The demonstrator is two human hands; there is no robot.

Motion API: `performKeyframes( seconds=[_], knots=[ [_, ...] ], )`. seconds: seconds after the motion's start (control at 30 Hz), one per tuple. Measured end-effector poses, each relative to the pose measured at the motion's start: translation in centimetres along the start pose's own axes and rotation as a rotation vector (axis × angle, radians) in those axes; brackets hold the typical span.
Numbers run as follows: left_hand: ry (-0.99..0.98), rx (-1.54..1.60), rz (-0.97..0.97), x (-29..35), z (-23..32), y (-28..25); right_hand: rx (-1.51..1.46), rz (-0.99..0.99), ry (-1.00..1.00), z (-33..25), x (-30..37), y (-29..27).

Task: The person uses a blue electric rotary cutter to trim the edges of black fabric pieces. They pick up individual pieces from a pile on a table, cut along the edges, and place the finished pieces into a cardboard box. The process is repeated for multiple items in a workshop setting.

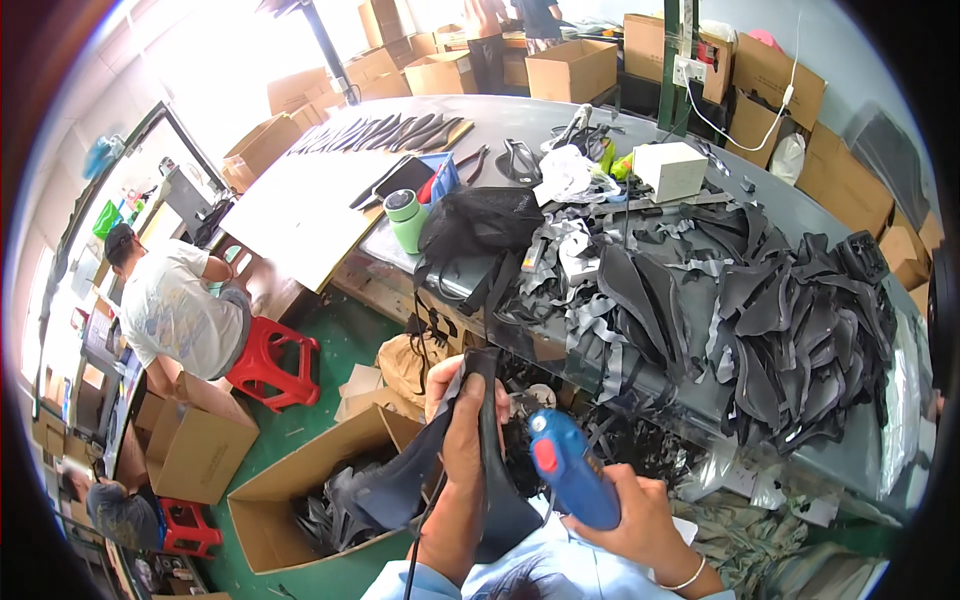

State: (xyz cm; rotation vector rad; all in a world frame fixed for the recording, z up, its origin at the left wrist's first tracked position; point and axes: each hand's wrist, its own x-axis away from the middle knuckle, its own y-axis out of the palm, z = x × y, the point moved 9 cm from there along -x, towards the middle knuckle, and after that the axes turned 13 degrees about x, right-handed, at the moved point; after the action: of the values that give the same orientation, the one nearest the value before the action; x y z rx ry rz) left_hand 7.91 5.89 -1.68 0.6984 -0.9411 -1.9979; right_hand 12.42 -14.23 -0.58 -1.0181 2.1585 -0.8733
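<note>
In front of my chest, my left hand (462, 425) is closed on a black bicycle saddle cover (400, 478), a soft, curved piece. It is folded over the fingers, and its ends hang down on both sides. My right hand (638, 517) grips a blue handheld power tool (578, 470) with a red button near its rounded head. The tool's head points up and left, a small gap from the cover. Its working tip cannot be made out. A thin dark cord (425, 510) hangs beside my left forearm.
A heap of similar black covers (800, 340) and grey scraps lies on the table (520, 105) to the right. An open carton (270, 475) with dark pieces stands at lower left. A green bottle (405, 220) and black mesh bag (480, 225) sit ahead. A person (185, 300) sits on a red stool (275, 362).
</note>
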Motion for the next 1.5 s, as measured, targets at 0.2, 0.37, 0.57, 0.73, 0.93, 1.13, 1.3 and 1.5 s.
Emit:
performKeyframes(
  seconds=[0.2,0.37,0.57,0.73,0.93,1.13,1.3,1.5],
  knots=[
    [-0.137,-0.110,-0.214,1.5,0.2,0.8,0.120,0.020,0.026,1.3,0.2,0.0],
    [-0.159,-0.147,-0.265,2.0,0.3,1.0,0.107,0.019,-0.007,1.1,0.2,0.0],
    [-0.213,-0.318,-0.298,2.2,0.3,1.5,0.100,0.029,-0.031,1.0,0.1,-0.3],
    [-0.459,-0.468,-0.367,2.1,-1.6,1.3,0.049,0.047,-0.027,1.4,-0.1,-1.0],
    [-0.772,-0.497,-0.208,1.6,-2.0,0.1,0.215,0.056,-0.006,3.9,0.9,-1.8],
    [-0.883,-0.685,-0.203,2.2,-2.4,-0.1,0.286,-0.044,-0.051,4.5,1.4,-0.8],
    [-0.883,-0.787,-0.280,2.0,-2.3,0.9,0.320,-0.035,-0.093,4.3,1.6,-0.4],
    [-0.943,-0.964,-0.561,2.3,-3.8,1.1,0.337,-0.037,-0.119,3.6,1.5,-0.2]
  ],
)
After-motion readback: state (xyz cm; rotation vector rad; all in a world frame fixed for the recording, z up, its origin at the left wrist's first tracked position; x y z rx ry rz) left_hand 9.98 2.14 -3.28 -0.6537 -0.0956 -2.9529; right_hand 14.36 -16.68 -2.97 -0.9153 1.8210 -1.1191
